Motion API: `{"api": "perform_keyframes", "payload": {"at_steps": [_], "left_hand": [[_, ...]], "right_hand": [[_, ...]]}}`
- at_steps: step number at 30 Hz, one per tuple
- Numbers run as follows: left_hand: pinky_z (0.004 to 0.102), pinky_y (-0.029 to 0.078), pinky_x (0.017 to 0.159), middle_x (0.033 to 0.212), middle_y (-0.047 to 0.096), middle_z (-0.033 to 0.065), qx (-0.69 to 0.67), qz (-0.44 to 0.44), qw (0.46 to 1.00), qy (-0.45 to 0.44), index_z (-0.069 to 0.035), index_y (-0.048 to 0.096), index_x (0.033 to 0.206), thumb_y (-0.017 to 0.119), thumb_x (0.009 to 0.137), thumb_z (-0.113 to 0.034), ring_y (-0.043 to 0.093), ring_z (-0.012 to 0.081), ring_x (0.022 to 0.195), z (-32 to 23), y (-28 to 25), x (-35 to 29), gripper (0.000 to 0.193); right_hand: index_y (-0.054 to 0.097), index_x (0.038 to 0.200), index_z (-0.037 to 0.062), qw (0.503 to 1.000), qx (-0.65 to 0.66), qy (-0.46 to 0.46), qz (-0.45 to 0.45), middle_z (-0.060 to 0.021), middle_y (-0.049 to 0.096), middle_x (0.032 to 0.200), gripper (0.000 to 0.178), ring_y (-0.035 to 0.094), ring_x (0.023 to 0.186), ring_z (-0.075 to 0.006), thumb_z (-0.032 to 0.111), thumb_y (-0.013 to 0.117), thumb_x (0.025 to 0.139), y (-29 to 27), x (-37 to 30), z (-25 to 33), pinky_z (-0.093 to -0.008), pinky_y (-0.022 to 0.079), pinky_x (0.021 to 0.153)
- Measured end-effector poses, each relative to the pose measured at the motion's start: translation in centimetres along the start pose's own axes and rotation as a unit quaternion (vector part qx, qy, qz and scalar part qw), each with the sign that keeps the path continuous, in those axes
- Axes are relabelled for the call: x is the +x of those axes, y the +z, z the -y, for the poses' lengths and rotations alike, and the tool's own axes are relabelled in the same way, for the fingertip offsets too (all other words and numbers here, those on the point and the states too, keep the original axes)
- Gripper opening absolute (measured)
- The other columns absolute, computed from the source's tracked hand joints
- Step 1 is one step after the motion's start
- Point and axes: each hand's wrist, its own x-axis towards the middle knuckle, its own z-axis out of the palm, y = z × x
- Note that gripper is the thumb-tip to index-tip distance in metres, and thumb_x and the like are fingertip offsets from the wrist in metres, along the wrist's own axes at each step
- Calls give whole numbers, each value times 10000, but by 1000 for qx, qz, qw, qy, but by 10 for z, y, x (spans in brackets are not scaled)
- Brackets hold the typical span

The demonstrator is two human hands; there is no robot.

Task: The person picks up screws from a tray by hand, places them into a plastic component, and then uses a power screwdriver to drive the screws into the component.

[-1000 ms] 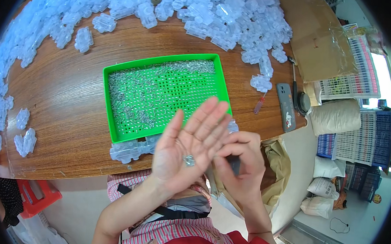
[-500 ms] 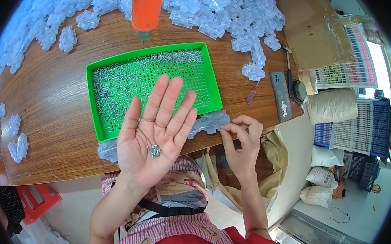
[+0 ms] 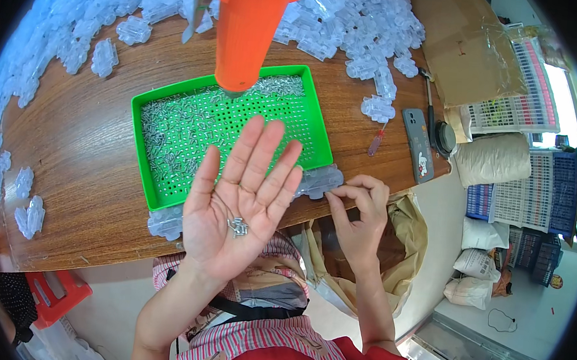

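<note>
My left hand (image 3: 243,207) is palm up with its fingers stretched out, above the front edge of a green perforated tray (image 3: 143,170). A few small metal screws (image 3: 238,226) rest loose on the palm. Many more screws (image 3: 165,121) lie in the tray, mostly along its left and far sides. At the table's front edge, my right hand (image 3: 361,218) is closed in a pinch. Its thumb and fingertip meet at the right end of a clear plastic part (image 3: 320,181); whatever is between them is hidden. Another clear part (image 3: 165,223) shows left of my left wrist.
An orange power tool (image 3: 245,36) hangs over the tray's far side. Clear plastic parts (image 3: 353,24) are heaped along the back and left. A small screwdriver (image 3: 375,142), a phone (image 3: 418,145) and a tape measure (image 3: 445,136) lie right. Below the edge is an open sack (image 3: 403,255).
The orange tool has swung nearer and to the right, and now overlaps the tray's far side. My left hand has shifted slightly right with the screws. My right hand stays at the clear part.
</note>
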Motion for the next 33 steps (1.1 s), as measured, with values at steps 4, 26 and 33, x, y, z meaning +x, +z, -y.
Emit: {"api": "perform_keyframes", "payload": {"at_steps": [4, 26, 33], "left_hand": [[398, 161, 1191, 1528, 308, 109, 34, -5, 999, -29, -77, 310, 1472, 309, 1019, -425, 251, 248, 1429, 7, -7, 5, 572], [380, 157, 1182, 1529, 312, 108, 33, 20, 996, -79, -46, 295, 1475, 302, 1011, -469, 237, 240, 1429, 19, -15, 3, 629], [382, 168, 1181, 1523, 326, 102, 12, 5, 997, -79, -72, 326, 1466, 322, 1008, -454, 271, 235, 1419, 13, -12, 4, 597]], "right_hand": [[667, 860, 70, 999, 38, -9, -19, -80, 566, 929, 201, 516, 876, -219, -22, 751, 703, -15, 5, 29, -306, 425, 700], [649, 932, 111, 980, 63, -131, 137, -38, 564, 1006, 136, 498, 874, -238, 116, 684, 801, -7, 17, 76, -364, 361, 764], [607, 936, 81, 987, 70, -120, 80, -79, 569, 995, 112, 502, 885, -253, 63, 636, 829, -14, 20, 69, -374, 365, 792]]}}
